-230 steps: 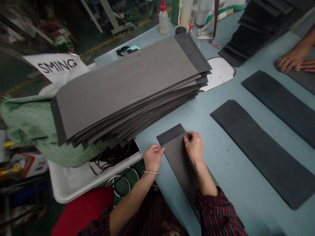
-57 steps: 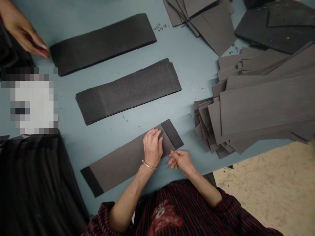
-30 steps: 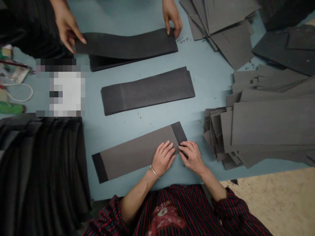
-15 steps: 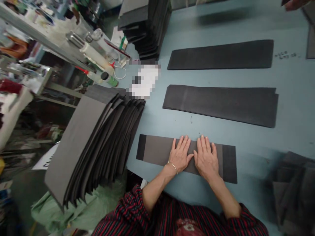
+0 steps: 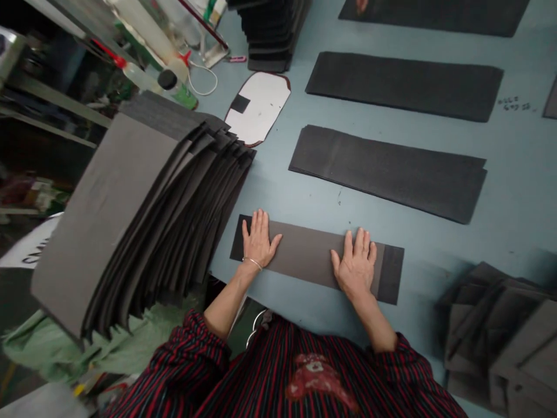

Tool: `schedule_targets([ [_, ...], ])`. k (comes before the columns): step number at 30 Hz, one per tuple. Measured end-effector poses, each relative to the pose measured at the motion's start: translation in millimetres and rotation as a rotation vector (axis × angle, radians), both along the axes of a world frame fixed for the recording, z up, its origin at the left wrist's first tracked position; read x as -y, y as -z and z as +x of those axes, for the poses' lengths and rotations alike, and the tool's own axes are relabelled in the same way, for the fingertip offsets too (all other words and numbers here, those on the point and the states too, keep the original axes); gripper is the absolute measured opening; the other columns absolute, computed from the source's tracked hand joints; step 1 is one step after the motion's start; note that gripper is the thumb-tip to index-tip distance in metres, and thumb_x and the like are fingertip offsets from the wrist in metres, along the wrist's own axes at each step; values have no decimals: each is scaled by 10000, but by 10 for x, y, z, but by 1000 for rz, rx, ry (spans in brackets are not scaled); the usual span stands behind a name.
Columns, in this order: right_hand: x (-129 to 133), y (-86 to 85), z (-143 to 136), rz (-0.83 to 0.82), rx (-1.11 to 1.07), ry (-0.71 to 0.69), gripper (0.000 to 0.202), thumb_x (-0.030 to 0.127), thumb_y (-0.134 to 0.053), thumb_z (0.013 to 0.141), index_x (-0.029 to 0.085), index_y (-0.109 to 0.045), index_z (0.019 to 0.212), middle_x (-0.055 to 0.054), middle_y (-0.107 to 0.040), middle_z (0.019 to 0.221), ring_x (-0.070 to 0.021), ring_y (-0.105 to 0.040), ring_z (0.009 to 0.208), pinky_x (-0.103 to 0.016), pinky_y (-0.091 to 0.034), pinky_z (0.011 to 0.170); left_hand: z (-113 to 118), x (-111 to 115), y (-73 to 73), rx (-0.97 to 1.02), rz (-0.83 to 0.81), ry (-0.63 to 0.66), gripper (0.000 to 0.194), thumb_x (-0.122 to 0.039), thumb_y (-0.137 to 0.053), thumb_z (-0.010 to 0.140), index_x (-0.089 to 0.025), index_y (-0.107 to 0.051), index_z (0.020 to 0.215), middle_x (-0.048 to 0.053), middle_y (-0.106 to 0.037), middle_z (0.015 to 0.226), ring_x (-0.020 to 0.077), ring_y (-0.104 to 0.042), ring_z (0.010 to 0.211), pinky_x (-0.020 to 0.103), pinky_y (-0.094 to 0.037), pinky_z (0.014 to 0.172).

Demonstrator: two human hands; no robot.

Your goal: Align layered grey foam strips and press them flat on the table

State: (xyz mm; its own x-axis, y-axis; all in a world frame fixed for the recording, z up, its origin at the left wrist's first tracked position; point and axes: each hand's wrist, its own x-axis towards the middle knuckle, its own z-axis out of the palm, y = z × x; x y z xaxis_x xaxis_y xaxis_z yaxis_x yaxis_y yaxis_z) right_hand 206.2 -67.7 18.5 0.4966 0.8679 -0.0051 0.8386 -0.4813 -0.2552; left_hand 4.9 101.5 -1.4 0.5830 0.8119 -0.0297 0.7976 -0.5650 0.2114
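A long flat strip (image 5: 307,251) lies on the table in front of me, grey-brown in the middle with darker ends. Flat on it near its left end rests my left hand (image 5: 260,241), fingers stretched and thumb out, a thin bracelet on the wrist. My right hand (image 5: 357,264) lies palm down toward the strip's right end, fingers spread. Neither hand grips anything. Beyond the strip, a dark stack of similar strips (image 5: 387,171) sits slightly fanned, and farther back lies another dark stack (image 5: 404,87).
To the left leans a big fanned pile of grey sheets (image 5: 113,191). A white panel with a dark square (image 5: 263,107), a green bottle (image 5: 183,93) and a tall dark stack (image 5: 270,35) stand beyond it. Loose grey pieces (image 5: 505,331) heap at right. Another person's fingertip (image 5: 361,6) shows at the top.
My hands have moved apart: the left slid to the strip's left end, the right stays near the right part. The view has shifted, and a further dark strip shows at the top.
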Motion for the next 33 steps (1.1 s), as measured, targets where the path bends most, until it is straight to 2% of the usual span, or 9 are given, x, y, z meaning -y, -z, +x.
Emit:
schedule_targets([
  [4,-165,-20,-386,-35,-36,-173,661,411,-435,927,77,-263,1470,-199,-88,1559,-342,-62,1444,-583,-120,1130,-17,-3,-28,6,-22,7,742,-515,-347,914,-77,-170,1486,174,-148,1557,303,-102,1446,557,-24,1155],
  [7,-129,-24,-429,-97,-58,-324,705,468,-446,916,105,-236,1483,-162,-118,1563,-300,-78,1449,-533,-103,1152,-45,-10,-43,8,-49,30,752,-522,-354,909,-78,-169,1487,171,-142,1559,300,-91,1447,551,-21,1157],
  [15,409,-22,83,-127,64,-231,760,527,-421,908,63,-227,1476,-192,-103,1559,-326,-73,1445,-544,-115,1136,-103,-57,-37,15,-25,11,725,-502,-365,909,-88,-198,1480,167,-137,1562,294,-85,1449,565,-27,1152],
  [19,416,-21,38,-100,92,-225,732,493,-422,915,68,-225,1477,-195,-108,1557,-328,-83,1443,-549,-120,1130,197,385,-83,67,44,-153,712,-468,-366,917,-67,-190,1478,212,-159,1545,359,-66,1440,662,-11,1107],
  [20,411,-23,26,-98,98,-226,728,487,-421,916,69,-222,1478,-196,-109,1557,-327,-83,1443,-548,-120,1130,310,565,-92,94,52,-126,713,-470,-371,916,-73,-190,1480,212,-167,1544,360,-71,1439,665,-6,1107],
  [22,414,-27,22,-103,112,-236,728,484,-423,917,66,-219,1478,-199,-108,1557,-320,-79,1444,-540,-119,1132,492,898,-105,143,-3,205,722,-526,-397,899,-129,-231,1480,157,-209,1547,308,-113,1444,586,-37,1153],
  [24,437,-35,46,-118,128,-255,754,507,-434,910,61,-216,1477,-201,-104,1557,-316,-67,1446,-533,-116,1137,527,1068,-108,142,-58,406,741,-568,-408,885,-163,-238,1480,121,-232,1547,270,-139,1444,544,-47,1170],
  [30,571,-88,135,-159,133,-427,1069,748,-522,738,24,-223,1465,-249,-79,1546,-378,-20,1436,-579,-93,1130,-174,609,-38,67,-30,165,786,-541,-425,884,-95,-184,1484,179,-181,1549,293,-126,1443,572,-45,1154],
  [33,669,-105,106,-162,145,-489,1088,753,-555,711,26,-243,1458,-262,-88,1541,-391,-28,1433,-592,-105,1127,-431,445,-5,61,-16,133,748,-508,-406,900,-91,-190,1482,184,-179,1548,292,-120,1444,564,-57,1153],
])
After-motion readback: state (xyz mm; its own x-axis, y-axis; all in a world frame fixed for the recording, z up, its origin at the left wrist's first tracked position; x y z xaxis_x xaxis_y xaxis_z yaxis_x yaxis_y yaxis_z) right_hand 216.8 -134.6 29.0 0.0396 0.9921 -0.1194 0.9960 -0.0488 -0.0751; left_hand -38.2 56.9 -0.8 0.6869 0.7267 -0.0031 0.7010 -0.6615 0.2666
